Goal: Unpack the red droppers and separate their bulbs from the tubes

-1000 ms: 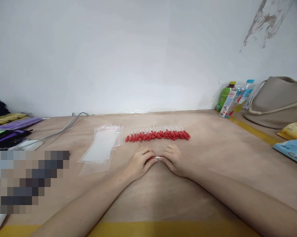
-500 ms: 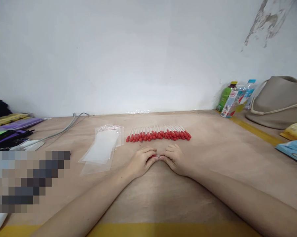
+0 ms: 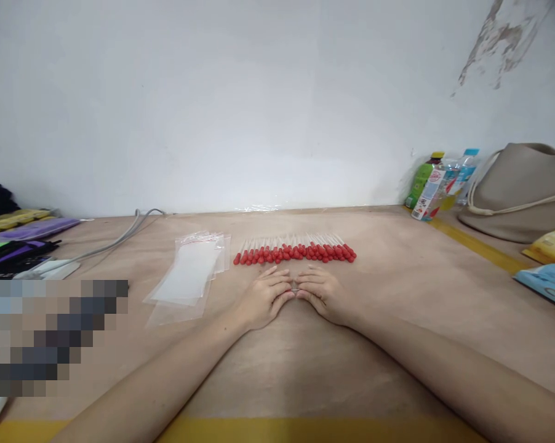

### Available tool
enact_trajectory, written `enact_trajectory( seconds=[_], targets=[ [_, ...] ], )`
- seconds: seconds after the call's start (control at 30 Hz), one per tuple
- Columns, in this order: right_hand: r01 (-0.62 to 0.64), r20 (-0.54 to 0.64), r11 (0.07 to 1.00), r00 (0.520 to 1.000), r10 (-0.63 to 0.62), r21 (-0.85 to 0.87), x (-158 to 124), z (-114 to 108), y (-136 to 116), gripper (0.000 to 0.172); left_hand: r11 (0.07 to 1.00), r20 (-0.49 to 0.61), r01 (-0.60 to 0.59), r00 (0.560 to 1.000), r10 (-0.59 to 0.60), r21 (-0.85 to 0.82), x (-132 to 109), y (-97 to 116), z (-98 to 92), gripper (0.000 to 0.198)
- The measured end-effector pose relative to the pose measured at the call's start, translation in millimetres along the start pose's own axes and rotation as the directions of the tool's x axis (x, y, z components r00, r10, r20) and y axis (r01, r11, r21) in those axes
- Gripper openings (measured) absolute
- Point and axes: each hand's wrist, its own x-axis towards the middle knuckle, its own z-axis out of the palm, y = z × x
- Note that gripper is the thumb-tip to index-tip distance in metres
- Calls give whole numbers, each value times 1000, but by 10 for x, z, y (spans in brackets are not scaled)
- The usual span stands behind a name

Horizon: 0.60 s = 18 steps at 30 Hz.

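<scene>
My left hand point(image 3: 269, 300) and my right hand point(image 3: 322, 296) meet at the middle of the table, thumbs and fingers pinched and tips almost touching. Between them shows a thin pale piece point(image 3: 295, 290) with a little red on it; the fingers hide most of it, so its kind cannot be made out. Just beyond the fingers lies a row of several white sticks with red heads point(image 3: 298, 252), heads toward me. To the left, a fanned stack of clear zip bags point(image 3: 185, 271) with red lines along the far edge rests flat.
Drink bottles point(image 3: 424, 181) and a grey drawstring bag point(image 3: 522, 191) stand at the back right, with yellow and blue packets point(image 3: 545, 283) nearer. Dark and purple pouches point(image 3: 32, 229) and a grey cable point(image 3: 115, 243) lie left. A white wall point(image 3: 259, 111) closes the back.
The fingers of both hands have shifted slightly, and less red shows in my left hand. The hands stay in nearly the same place; the row and the bags lie as before.
</scene>
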Motion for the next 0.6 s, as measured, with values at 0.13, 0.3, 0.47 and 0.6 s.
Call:
enact_trajectory(
  seconds=[0.13,0.3,0.47,0.6],
  targets=[
    [-18,12,998,1000,17,62,-20,28,9,21,999,19,-19,1000,19,32,21,-14,-13,23],
    [-9,-31,1000,999,10,28,-54,37,-1,21,997,46,-34,998,31,65,33,-4,-38,22],
    [10,-49,1000,999,-10,13,-76,38,2,20,999,66,-23,998,20,36,20,-17,-31,21],
    [19,-64,1000,998,-19,6,-88,25,8,19,1000,67,1,998,-2,12,-1,-36,-13,22]
  ],
)
